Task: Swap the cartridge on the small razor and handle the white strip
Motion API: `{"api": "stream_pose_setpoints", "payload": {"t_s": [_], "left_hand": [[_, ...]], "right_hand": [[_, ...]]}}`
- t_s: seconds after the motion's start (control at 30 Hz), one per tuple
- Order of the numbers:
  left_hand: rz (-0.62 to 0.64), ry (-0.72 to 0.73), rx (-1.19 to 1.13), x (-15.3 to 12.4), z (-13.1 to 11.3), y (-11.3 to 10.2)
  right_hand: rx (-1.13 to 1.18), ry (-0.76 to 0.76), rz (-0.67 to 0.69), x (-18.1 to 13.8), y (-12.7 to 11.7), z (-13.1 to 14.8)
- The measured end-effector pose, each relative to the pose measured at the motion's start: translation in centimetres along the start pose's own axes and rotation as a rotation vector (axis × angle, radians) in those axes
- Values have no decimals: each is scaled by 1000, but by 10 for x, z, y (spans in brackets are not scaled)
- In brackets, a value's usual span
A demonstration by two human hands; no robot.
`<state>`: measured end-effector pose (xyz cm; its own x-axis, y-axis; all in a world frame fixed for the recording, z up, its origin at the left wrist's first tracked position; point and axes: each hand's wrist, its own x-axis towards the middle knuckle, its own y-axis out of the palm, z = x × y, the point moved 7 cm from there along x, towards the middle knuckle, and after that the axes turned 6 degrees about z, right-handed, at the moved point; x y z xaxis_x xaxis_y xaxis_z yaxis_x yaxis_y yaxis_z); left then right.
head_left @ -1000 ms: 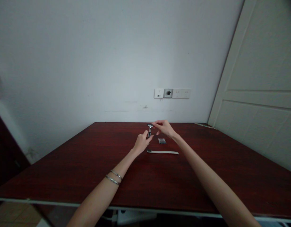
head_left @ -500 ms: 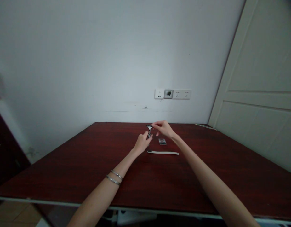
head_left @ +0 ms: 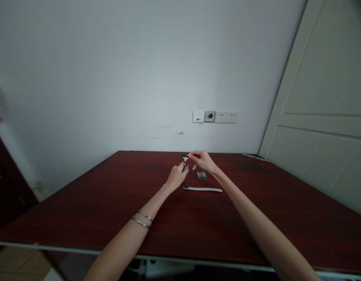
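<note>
On the left, two silvery bracelets [head_left: 142, 219] circle the left forearm, which reaches in over the dark red tabletop [head_left: 104, 203]. The left hand [head_left: 175, 177] is wrapped around the handle of a razor [head_left: 184, 164], its fingers closed and the thumb lying along the near side. How the fingers sit on the far side of the handle is hidden. The razor stands roughly upright above the table, its dark, T-shaped head [head_left: 185, 157] at the top, clear of the left fist.

Just right of that head comes the right hand [head_left: 204, 160]. Its thumb and forefinger draw together in a pinch on the head's right end, with hardly any gap between them; the other fingers are loosely bent, one tip hanging lower and touching nothing visible.

Below the right hand, a small clear case [head_left: 202, 175] lies on the table, apart from both hands. Nearer the viewer is a slim pale strip [head_left: 204, 189], dark at its left end, lying crosswise. Farther right, sockets [head_left: 226, 117] are set in the wall, and a pale panelled door [head_left: 321, 156] slants along the edge.
</note>
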<state>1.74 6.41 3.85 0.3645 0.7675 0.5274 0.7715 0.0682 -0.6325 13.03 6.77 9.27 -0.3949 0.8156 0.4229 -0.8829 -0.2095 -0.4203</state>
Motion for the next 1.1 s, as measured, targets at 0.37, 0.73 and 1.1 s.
{"api": "stream_pose_setpoints", "payload": {"t_s": [0.37,0.73,1.1], "left_hand": [[40,21,94,3,-5,-3],[163,-248,-610,14,15,5],[457,-318,-1084,20,0,-16]], "right_hand": [[-14,23,-31,-10,-4,7],[-79,49,-208,-16,-30,7],[-780,133,107,-40,24,11]]}}
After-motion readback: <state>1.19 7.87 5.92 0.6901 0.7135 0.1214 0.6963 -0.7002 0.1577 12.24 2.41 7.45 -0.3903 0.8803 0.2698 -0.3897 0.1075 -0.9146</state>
